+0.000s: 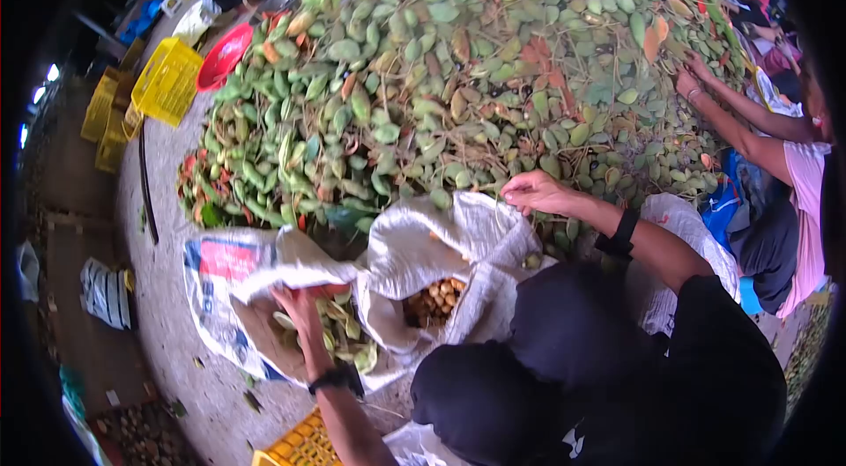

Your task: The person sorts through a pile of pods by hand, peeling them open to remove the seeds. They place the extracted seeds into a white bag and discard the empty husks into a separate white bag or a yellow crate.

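A person's two bare hands work between two open sacks and a broad heap of green pods, seen from above. The left hand (298, 297) reaches into the mouth of the left sack (256, 246), just above the green pieces (348, 336) lying in it; its fingers are partly hidden, so I cannot tell whether it grasps anything. The right hand (533, 191) is above the far rim of the right sack (502, 246), beside the near edge of the heap (397, 96), fingers curled toward the thumb; whether something is pinched there cannot be made out. The pods spread beyond both hands, mixed with stems and orange bits. Below and to the left of the right hand, brown nuts (436, 300) sit inside the right sack. The person's black-clad knees (476, 391) are nearer than both hands, and a yellow crate (300, 447) is below the left one. Farther off, beyond the left hand, is a red basin (226, 56). Well to the right of the right hand, a co-worker's hands (689, 83) touch the heap.
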### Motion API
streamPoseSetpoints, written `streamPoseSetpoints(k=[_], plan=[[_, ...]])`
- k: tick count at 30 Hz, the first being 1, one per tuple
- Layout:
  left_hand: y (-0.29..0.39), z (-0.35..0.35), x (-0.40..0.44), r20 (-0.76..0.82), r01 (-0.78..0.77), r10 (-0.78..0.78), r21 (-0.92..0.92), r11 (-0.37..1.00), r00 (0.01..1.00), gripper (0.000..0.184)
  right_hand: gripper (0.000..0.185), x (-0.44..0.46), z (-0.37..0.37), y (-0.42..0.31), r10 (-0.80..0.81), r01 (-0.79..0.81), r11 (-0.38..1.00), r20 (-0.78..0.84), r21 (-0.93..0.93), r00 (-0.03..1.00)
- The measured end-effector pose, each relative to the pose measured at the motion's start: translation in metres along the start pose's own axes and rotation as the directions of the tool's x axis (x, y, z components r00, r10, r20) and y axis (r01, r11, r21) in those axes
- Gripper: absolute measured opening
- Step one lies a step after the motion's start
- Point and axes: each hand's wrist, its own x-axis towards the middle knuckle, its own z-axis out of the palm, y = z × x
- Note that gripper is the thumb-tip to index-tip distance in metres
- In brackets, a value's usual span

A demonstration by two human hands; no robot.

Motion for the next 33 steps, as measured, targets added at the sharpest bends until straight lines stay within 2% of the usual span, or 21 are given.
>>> streamPoseSetpoints(k=[1,3,4,6,7,9,11,15,17,18,19,21,23,24,25,26,27,29,31,32,33], plan=[[0.059,0.013,-0.033,0.042,0.152,-0.154,0.044,0.987,0.987,0.091,0.022,0.004,-0.011,0.003,-0.043,0.042,0.999,-0.074,-0.014,0.996],[0.111,0.016,-0.070,0.029,0.070,-0.073,0.107,0.992,0.997,0.095,0.016,0.018,-0.041,0.008,-0.104,0.090,0.993,-0.216,-0.073,0.971],[0.133,0.014,-0.084,-0.023,0.255,-0.255,0.033,0.966,0.967,0.090,0.016,0.026,-0.051,0.002,-0.151,0.118,0.984,-0.271,-0.136,0.950],[0.090,-0.033,-0.105,0.075,0.283,-0.284,0.017,0.959,0.956,0.075,0.017,0.061,-0.074,-0.004,-0.355,0.212,0.899,-0.355,-0.383,0.865],[0.102,-0.035,-0.119,-0.007,0.292,-0.292,0.033,0.956,0.956,0.071,0.014,0.078,-0.080,-0.018,-0.472,0.296,0.851,-0.384,-0.434,0.793],[0.137,-0.027,-0.137,0.031,0.077,-0.087,0.228,0.970,0.996,0.072,0.006,0.108,-0.093,-0.056,-0.563,0.293,0.794,-0.461,-0.533,0.686],[0.162,-0.002,-0.151,-0.075,0.062,-0.045,0.240,0.969,0.996,0.051,0.007,0.157,-0.108,-0.073,-0.693,0.314,0.702,-0.512,-0.639,0.507],[0.171,0.012,-0.162,-0.107,0.085,-0.047,0.386,0.918,0.993,0.036,0.023,0.215,-0.106,-0.111,-0.595,0.267,0.791,-0.590,-0.550,0.546],[0.177,0.018,-0.164,-0.109,0.091,-0.048,0.427,0.900,0.993,0.029,0.035,0.245,-0.106,-0.112,-0.513,-0.030,0.793,-0.692,-0.609,0.507],[0.180,0.020,-0.165,-0.107,0.092,-0.048,0.447,0.890,0.993,0.027,0.039,0.245,-0.109,-0.112,-0.330,-0.087,0.879,-0.729,-0.469,0.600],[0.185,0.022,-0.165,-0.102,0.092,-0.050,0.471,0.877,0.994,0.025,0.040,0.256,-0.115,-0.096,-0.378,-0.119,0.831,-0.708,-0.543,0.596],[0.196,0.030,-0.158,-0.074,0.063,-0.030,0.495,0.866,0.997,0.023,0.043,0.247,-0.125,-0.086,-0.451,0.132,0.863,-0.625,-0.488,0.638],[0.211,0.044,-0.140,-0.023,0.016,-0.005,0.481,0.877,1.000,0.024,0.052,0.201,-0.127,-0.093,-0.362,0.369,0.926,-0.459,-0.079,0.811],[0.226,0.062,-0.134,-0.013,0.098,-0.100,0.362,0.927,0.995,0.015,0.052,0.152,-0.114,-0.100,-0.211,0.219,0.975,-0.399,-0.027,0.892],[0.246,0.082,-0.119,0.011,0.180,-0.189,0.254,0.950,0.982,0.017,0.049,0.144,-0.111,-0.077,-0.223,0.249,0.968,-0.364,0.027,0.904],[0.256,0.104,-0.106,0.155,0.113,-0.147,0.209,0.971,0.977,0.021,0.048,0.110,-0.100,-0.091,-0.244,0.265,0.960,-0.196,0.087,0.950],[0.267,0.128,-0.094,0.290,0.053,-0.098,0.157,0.986,0.952,0.024,0.050,0.086,-0.084,-0.095,-0.247,0.267,0.958,-0.176,0.102,0.953],[0.288,0.182,-0.087,0.392,0.328,-0.288,-0.039,0.944,0.874,0.035,0.050,0.046,-0.056,-0.098,-0.322,0.331,0.938,-0.093,0.103,0.942],[0.297,0.226,-0.080,0.632,0.208,-0.185,0.038,0.977,0.753,0.048,0.050,0.017,-0.027,-0.103,-0.289,0.298,0.945,-0.083,0.135,0.954],[0.295,0.245,-0.083,0.686,0.316,-0.188,-0.064,0.947,0.703,0.055,0.051,0.004,-0.013,-0.103,-0.259,0.270,0.949,-0.087,0.161,0.962],[0.288,0.260,-0.087,0.712,0.414,-0.225,-0.101,0.905,0.665,0.057,0.051,-0.006,-0.004,-0.103,-0.288,0.276,0.954,-0.099,-0.115,0.953]])
